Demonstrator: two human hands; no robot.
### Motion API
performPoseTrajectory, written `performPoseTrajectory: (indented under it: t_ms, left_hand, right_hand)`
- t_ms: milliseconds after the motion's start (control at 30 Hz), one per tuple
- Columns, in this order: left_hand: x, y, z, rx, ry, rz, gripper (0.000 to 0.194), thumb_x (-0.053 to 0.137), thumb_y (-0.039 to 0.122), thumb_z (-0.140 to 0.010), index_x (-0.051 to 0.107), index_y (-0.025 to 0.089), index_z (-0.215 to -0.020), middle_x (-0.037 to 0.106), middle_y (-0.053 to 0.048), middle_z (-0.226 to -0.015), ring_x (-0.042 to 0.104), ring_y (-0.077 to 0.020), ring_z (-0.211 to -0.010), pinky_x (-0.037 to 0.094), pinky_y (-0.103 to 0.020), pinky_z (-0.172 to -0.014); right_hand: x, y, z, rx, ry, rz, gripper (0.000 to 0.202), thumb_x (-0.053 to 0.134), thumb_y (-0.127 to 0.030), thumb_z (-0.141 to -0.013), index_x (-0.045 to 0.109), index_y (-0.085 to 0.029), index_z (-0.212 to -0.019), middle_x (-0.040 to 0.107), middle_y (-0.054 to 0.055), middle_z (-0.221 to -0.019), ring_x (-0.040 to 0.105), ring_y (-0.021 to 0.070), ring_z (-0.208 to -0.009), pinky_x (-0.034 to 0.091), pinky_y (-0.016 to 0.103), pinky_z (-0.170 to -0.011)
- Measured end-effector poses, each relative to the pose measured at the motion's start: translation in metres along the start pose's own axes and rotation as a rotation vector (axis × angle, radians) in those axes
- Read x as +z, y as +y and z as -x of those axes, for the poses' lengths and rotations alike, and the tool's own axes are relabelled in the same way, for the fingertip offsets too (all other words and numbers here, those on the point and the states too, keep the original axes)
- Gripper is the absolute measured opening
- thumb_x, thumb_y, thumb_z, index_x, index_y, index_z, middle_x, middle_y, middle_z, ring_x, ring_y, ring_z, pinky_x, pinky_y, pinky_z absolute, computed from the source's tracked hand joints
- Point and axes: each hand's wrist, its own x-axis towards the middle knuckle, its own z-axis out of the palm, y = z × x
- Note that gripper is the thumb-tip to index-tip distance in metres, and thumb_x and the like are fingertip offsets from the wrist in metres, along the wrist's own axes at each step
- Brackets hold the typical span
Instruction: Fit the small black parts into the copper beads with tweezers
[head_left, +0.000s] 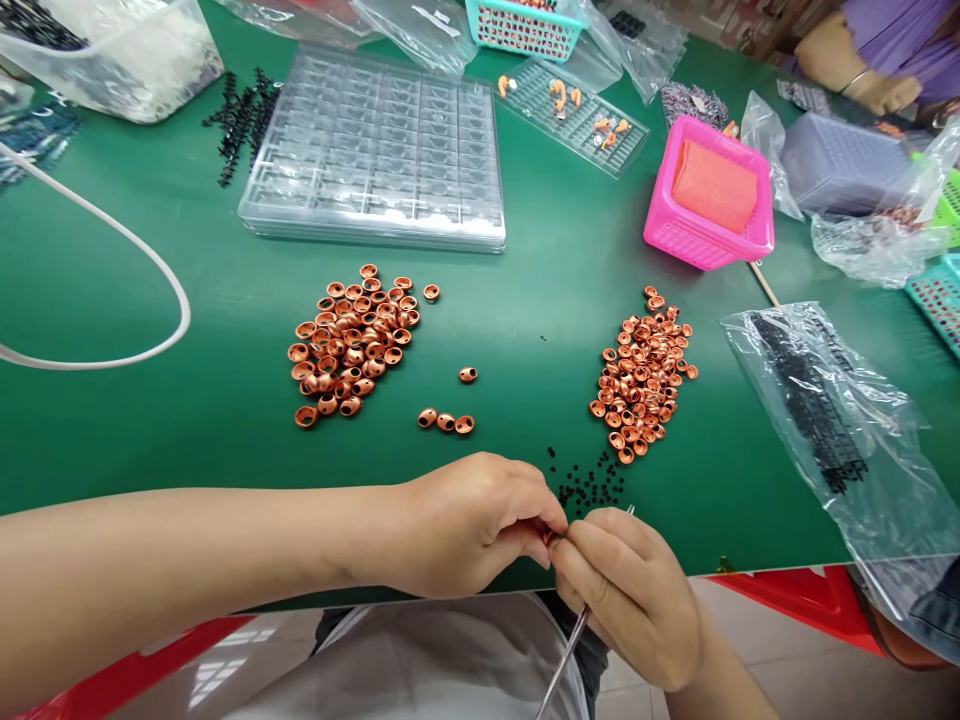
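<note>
At the table's near edge, my left hand [476, 525] pinches a small copper-coloured cup-like piece [550, 537], mostly hidden by the fingertips. My right hand [637, 595] is closed around metal tweezers [566, 657], and its fingertips meet the left ones at the small piece. Just beyond the hands lie scattered tiny black bits [592, 487]. Similar hollow copper-coloured pieces with holes form a left pile [352, 340] and a right pile [645, 375]. Between the piles, three pieces [446, 423] sit in a row, with a single one [468, 375] above them.
Stacked clear compartment trays [375, 150] stand at the back. A pink basket [709, 195] and a plastic bag with black parts [814, 400] lie to the right. A white cable [180, 300] loops at left. Another person's hand [889, 92] rests at the far right.
</note>
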Motion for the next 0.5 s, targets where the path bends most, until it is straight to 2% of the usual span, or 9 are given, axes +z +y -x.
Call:
performPoseTrajectory:
  t_ms: [267, 500]
  left_hand:
    - [-0.0064, 0.0014, -0.0058, -0.032, 0.013, 0.084, 0.008, 0.062, 0.012, -0.088, 0.068, 0.012, -0.094, 0.069, -0.005, -0.078, 0.063, -0.0118, -0.07, 0.05, -0.018, -0.066]
    - [-0.0089, -0.0024, -0.0065, -0.131, 0.0, 0.224, 0.012, 0.07, 0.019, -0.085, 0.071, 0.01, -0.094, 0.07, -0.006, -0.082, 0.065, -0.0113, -0.067, 0.052, -0.019, -0.064]
  right_hand:
    - [0.002, 0.0042, 0.0004, -0.077, 0.164, 0.116, 0.028, 0.048, -0.01, -0.093, 0.059, -0.012, -0.118, 0.065, 0.009, -0.089, 0.055, 0.0158, -0.073, 0.05, 0.031, -0.064]
    - [0.0016, -0.0015, 0.0006, -0.077, 0.376, 0.124, 0.035, 0.059, -0.003, -0.086, 0.059, -0.011, -0.12, 0.067, 0.008, -0.088, 0.059, 0.0151, -0.079, 0.053, 0.03, -0.066]
